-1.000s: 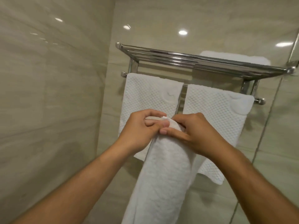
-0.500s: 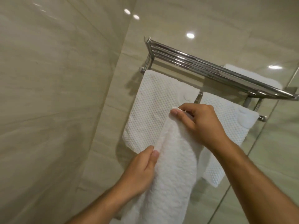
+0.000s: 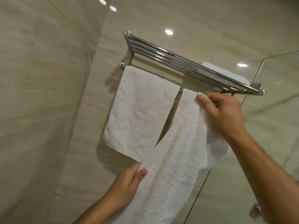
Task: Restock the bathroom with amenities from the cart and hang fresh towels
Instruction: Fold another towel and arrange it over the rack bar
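Two hands on one plush white towel (image 3: 174, 159), right hand (image 3: 224, 117) pinching its top at the chrome rack (image 3: 186, 62), covering the second waffle towel, left hand (image 3: 127, 183) gripping its lower edge, beside hung waffle towel (image 3: 140, 113), folded towel on the shelf (image 3: 226, 70) mostly hidden.

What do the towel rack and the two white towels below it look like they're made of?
Towel rack: polished metal, likely chrome or steel, with mirror-like glints. Hanging towel: thin woven cloth, probably cotton, with a waffle-dimpled surface. Towel in the hands: thicker, fluffy terry, its loops visibly fuzzy.
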The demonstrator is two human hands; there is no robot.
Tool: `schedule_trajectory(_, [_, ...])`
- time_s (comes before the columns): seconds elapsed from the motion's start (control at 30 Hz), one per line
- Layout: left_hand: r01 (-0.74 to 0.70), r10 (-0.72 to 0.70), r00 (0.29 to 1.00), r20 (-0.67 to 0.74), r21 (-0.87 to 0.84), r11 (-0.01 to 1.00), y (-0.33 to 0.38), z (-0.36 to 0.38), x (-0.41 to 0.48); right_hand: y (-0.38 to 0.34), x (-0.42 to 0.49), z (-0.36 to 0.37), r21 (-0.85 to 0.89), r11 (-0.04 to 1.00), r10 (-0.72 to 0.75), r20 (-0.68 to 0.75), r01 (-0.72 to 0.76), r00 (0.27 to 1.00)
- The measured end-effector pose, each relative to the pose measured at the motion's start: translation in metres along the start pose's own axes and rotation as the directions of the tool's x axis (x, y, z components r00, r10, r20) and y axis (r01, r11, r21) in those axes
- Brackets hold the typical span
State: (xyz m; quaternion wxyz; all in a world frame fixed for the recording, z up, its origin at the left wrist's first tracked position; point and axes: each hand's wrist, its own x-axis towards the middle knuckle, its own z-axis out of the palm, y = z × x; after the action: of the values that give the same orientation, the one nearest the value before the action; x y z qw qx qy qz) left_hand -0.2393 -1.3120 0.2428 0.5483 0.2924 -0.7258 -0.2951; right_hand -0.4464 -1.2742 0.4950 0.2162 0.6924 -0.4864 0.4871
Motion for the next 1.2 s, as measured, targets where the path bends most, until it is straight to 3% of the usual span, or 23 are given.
schedule_trajectory(0.1, [0.059, -0.061, 0.998, -0.009, -0.134, 0.989, 0.003, 0.001, 0.005, 0.017, -0.009, -0.013, 0.005, 0.999, 0.033, -0.007, -0.033, 0.999])
schedule_trajectory(0.27, [0.037, -0.038, 0.999, -0.014, -0.097, 0.995, 0.005, 0.004, 0.021, 0.048, -0.027, -0.032, 0.120, 0.980, 0.147, 0.083, -0.156, 0.986])
schedule_trajectory(0.43, [0.014, -0.015, 0.999, 0.030, 0.007, 1.000, 0.027, 0.012, 0.041, 0.041, -0.045, -0.040, 0.392, 0.897, 0.061, 0.351, -0.206, 0.934])
schedule_trajectory(0.57, [-0.059, 0.054, 0.996, 0.066, 0.082, 0.995, 0.046, 0.020, 0.050, 0.029, -0.058, -0.034, 0.504, 0.805, -0.062, 0.595, -0.312, 0.802])
schedule_trajectory(0.67, [-0.079, 0.071, 0.995, 0.066, 0.122, 0.989, 0.063, 0.025, 0.056, 0.026, -0.067, -0.016, 0.461, 0.830, -0.104, 0.681, -0.314, 0.725])
schedule_trajectory(0.77, [-0.054, 0.046, 0.996, 0.080, 0.092, 0.994, 0.081, 0.031, 0.062, 0.030, -0.079, 0.006, 0.363, 0.910, -0.129, 0.706, -0.200, 0.696])
schedule_trajectory(0.93, [-0.031, 0.027, 0.988, 0.153, 0.025, 0.999, 0.093, 0.030, 0.073, 0.045, -0.087, 0.012, 0.370, 0.890, -0.123, 0.758, -0.266, 0.641])
schedule_trajectory(1.07, [0.051, -0.037, 0.986, 0.161, -0.085, 0.995, 0.091, 0.029, 0.075, 0.057, -0.088, 0.013, 0.359, 0.911, -0.105, 0.680, -0.204, 0.726])
schedule_trajectory(1.2, [0.188, -0.147, 0.940, 0.307, -0.110, 0.976, 0.078, 0.030, 0.069, 0.070, -0.085, 0.009, 0.454, 0.865, -0.105, 0.581, -0.214, 0.807])
